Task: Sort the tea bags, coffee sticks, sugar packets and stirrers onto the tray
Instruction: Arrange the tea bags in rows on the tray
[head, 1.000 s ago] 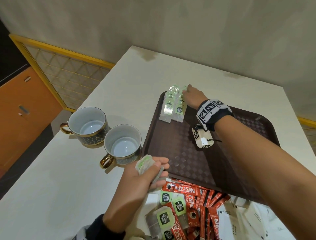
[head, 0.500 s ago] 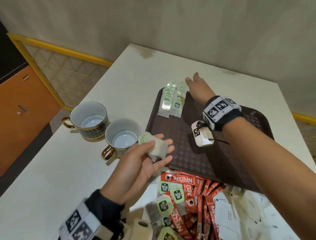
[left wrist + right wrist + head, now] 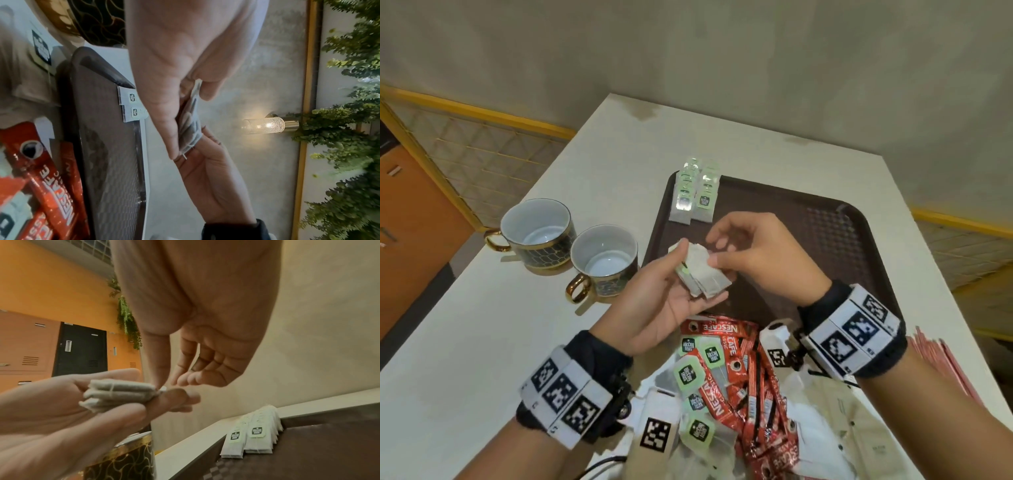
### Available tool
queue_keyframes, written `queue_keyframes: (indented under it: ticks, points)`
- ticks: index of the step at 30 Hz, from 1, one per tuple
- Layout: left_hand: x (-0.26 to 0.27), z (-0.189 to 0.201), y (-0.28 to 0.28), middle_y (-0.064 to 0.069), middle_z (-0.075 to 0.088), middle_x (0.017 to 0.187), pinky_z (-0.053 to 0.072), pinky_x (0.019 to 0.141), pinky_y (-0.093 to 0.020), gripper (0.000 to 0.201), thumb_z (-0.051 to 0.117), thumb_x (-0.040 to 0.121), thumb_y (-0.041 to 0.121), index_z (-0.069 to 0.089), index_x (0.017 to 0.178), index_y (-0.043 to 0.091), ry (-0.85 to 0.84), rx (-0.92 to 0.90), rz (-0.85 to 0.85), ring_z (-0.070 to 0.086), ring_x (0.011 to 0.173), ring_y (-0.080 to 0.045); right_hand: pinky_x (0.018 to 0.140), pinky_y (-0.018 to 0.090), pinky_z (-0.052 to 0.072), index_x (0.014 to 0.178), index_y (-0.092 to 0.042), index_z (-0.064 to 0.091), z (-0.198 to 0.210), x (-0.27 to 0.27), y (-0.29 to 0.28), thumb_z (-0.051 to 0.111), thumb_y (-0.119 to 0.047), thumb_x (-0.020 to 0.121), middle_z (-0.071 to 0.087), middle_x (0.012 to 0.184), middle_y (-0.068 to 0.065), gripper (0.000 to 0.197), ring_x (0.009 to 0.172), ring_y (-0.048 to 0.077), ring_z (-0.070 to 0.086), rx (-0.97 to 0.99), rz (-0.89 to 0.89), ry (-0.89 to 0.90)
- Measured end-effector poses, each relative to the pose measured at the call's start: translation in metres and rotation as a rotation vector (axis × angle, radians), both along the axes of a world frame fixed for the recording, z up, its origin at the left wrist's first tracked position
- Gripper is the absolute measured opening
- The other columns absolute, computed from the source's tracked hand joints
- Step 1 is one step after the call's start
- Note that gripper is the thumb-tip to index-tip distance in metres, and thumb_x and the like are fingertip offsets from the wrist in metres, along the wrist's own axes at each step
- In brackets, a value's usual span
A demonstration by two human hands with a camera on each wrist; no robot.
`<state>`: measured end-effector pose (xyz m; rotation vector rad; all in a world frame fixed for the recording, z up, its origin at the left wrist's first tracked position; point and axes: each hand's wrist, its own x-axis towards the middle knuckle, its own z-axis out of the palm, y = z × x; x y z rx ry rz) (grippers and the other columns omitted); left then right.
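Head view: big change vs half a sec ago. The right hand point(image 3: 753, 253) is off the far-left corner of the tray point(image 3: 859, 219) and has come back over the tray's near-left part, meeting the left hand point(image 3: 654, 301). L hand is palm up, fingers cupped round a small stack of tea bags point(image 3: 703, 272), thumb on top; R thumb and forefinger pinch the stack's right edge. Two rows of sorted tea bags point(image 3: 695, 195) stay put in the tray's far-left corner, overhanging its far rim a bit. Rest of the tray floor is bare, so lots of room right of those rows. Near the tray's front edge: loose pile of red coffee sticks point(image 3: 726, 373) w/ green-tagged bags mixed in, white sugar packets point(image 3: 825, 445) right of them, pink stirrers point(image 3: 945, 363) off the tray's near-right corner. Two cups point(image 3: 571, 246) sit just left of the tray, apart from it.

Left wrist view: L thumb clamps the stack point(image 3: 190, 123) against the fingers; R fingertips point(image 3: 207, 138) touch its lower end. Tray rim point(image 3: 139, 162) and the sorted rows point(image 3: 131, 104) lie behind the thumb.

Right wrist view: the stack point(image 3: 119, 394) shows three bags edge-on in the L palm, string round them; R thumb and forefinger close on its tip, other R fingers loosely curled. Sorted rows point(image 3: 252, 436) sit at the tray's corner below.
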<state>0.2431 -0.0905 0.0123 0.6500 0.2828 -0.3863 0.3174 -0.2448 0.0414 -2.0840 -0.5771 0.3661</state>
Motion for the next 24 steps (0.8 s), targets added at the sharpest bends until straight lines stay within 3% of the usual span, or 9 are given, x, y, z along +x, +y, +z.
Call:
queue_keyframes:
  ticks: [5,9,13,16,18,21,22,24]
  points:
    - [-0.002,-0.002,-0.005,-0.024,0.064,0.124,0.052,0.094,-0.043,0.042,0.034,0.103,0.028,0.050,0.129,-0.002,-0.029,-0.005,0.008,0.063,0.115,-0.031,0.075,0.043,0.054,0.096,-0.014,0.071,-0.009,-0.013,0.000,0.081,-0.016,0.075,0.069,0.090,0.006,0.023,0.075,0.020,0.060,0.071,0.003,0.022]
    - [-0.003,-0.007,-0.004,-0.023,0.067,0.119,0.056,0.090,-0.040,0.041,0.038,0.103,0.027,0.052,0.126,-0.003,0.018,0.054,0.026,0.066,0.110,-0.030,0.071,0.048,0.054,0.080,-0.015,0.068,-0.013,-0.014,-0.003,0.079,-0.018,0.074,0.069,0.081,0.009,0.013,0.070,0.029,0.061,0.090,-0.088,-0.018]
    - [-0.001,-0.012,0.003,-0.015,0.066,0.126,0.053,0.094,-0.037,0.038,0.038,0.103,0.027,0.055,0.131,0.007,-0.002,0.241,0.090,0.064,0.114,-0.024,0.064,0.036,0.050,0.073,-0.015,0.061,-0.004,-0.009,-0.012,0.072,-0.014,0.081,0.060,0.071,0.002,0.014,0.062,0.012,0.055,0.103,-0.249,-0.141]
    - [0.000,-0.010,-0.002,-0.012,0.064,0.128,0.050,0.099,-0.036,0.039,0.040,0.101,0.031,0.055,0.131,0.011,-0.090,0.308,0.092,0.064,0.114,-0.019,0.060,0.027,0.047,0.076,-0.012,0.058,-0.001,-0.018,-0.003,0.068,-0.010,0.082,0.061,0.070,0.007,0.011,0.059,0.008,0.052,0.024,-0.226,-0.195]
    - [-0.002,-0.008,-0.011,-0.011,0.065,0.128,0.050,0.101,-0.036,0.043,0.041,0.097,0.038,0.057,0.129,0.013,-0.178,0.294,0.027,0.065,0.113,-0.017,0.062,0.035,0.053,0.083,-0.009,0.059,-0.005,-0.025,0.009,0.066,-0.008,0.083,0.064,0.075,0.016,0.007,0.061,0.014,0.058,0.027,-0.158,-0.070]
    - [-0.005,-0.011,-0.016,-0.010,0.069,0.116,0.048,0.100,-0.038,0.044,0.052,0.091,0.044,0.062,0.124,0.016,-0.268,0.279,-0.062,0.064,0.112,-0.020,0.068,0.043,0.056,0.098,-0.003,0.057,-0.007,-0.028,0.017,0.064,-0.011,0.090,0.063,0.081,0.026,0.013,0.067,0.029,0.062,0.200,-0.118,0.284]
    - [-0.005,-0.013,-0.014,-0.009,0.070,0.110,0.050,0.097,-0.037,0.042,0.056,0.089,0.040,0.062,0.122,0.014,-0.276,0.294,-0.077,0.066,0.109,-0.021,0.068,0.042,0.055,0.101,0.000,0.057,-0.005,-0.026,0.016,0.063,-0.014,0.092,0.062,0.081,0.024,0.017,0.069,0.030,0.061,0.259,-0.124,0.371]
    - [-0.006,-0.016,-0.008,-0.011,0.069,0.115,0.055,0.093,-0.032,0.031,0.060,0.091,0.020,0.061,0.120,0.009,-0.272,0.329,-0.093,0.065,0.112,-0.024,0.066,0.035,0.054,0.106,0.003,0.057,-0.001,-0.021,0.010,0.058,-0.015,0.096,0.063,0.085,0.019,0.021,0.073,0.029,0.059,0.316,-0.131,0.433]
